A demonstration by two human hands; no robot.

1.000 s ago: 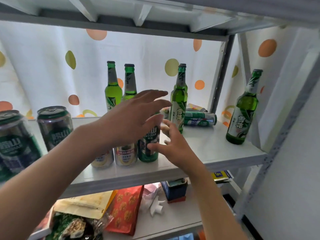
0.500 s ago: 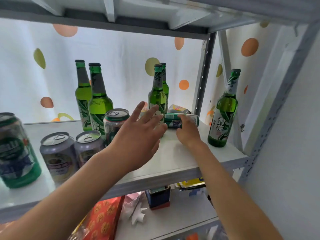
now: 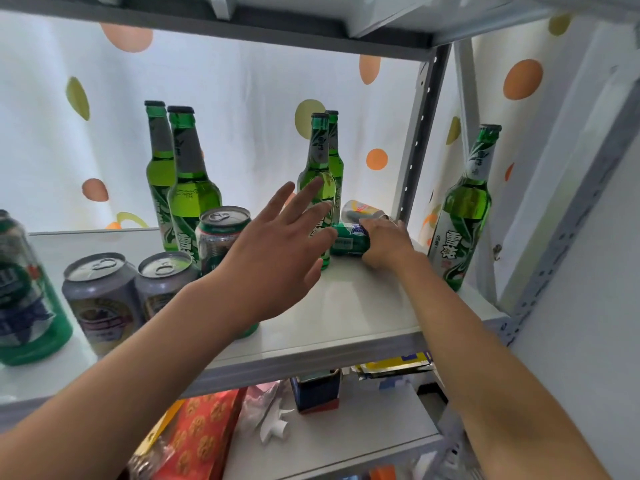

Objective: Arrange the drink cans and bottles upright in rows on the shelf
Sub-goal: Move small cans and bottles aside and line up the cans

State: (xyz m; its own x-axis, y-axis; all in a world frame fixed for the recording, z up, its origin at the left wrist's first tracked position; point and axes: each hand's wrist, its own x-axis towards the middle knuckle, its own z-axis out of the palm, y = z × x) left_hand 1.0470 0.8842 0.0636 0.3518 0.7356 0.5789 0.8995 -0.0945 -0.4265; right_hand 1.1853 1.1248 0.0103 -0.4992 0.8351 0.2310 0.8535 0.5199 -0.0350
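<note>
A green can point(image 3: 348, 241) lies on its side at the back right of the white shelf point(image 3: 353, 317), and my right hand point(image 3: 386, 242) is closed around its right end. A second can point(image 3: 360, 210) lies tipped just behind it. My left hand point(image 3: 277, 258) hovers with fingers spread in front of two upright green bottles point(image 3: 320, 174). Two more green bottles point(image 3: 185, 188) stand at the back left, and a single bottle point(image 3: 462, 216) stands at the right post. Upright cans: a green one point(image 3: 221, 233), two grey ones point(image 3: 131, 292), a large green one point(image 3: 24, 299) at far left.
A grey upright post point(image 3: 420, 133) rises just behind the lying cans. The shelf above point(image 3: 242, 26) hangs low over the bottle tops. On the lower shelf sit snack bags point(image 3: 197, 438), a dark blue box point(image 3: 317, 391) and crumpled paper. A spotted curtain backs the shelf.
My right hand reached from the shelf's middle to the back right and closed on the lying green can. My left hand moved off the upright cans and hovers spread. The view shifted right.
</note>
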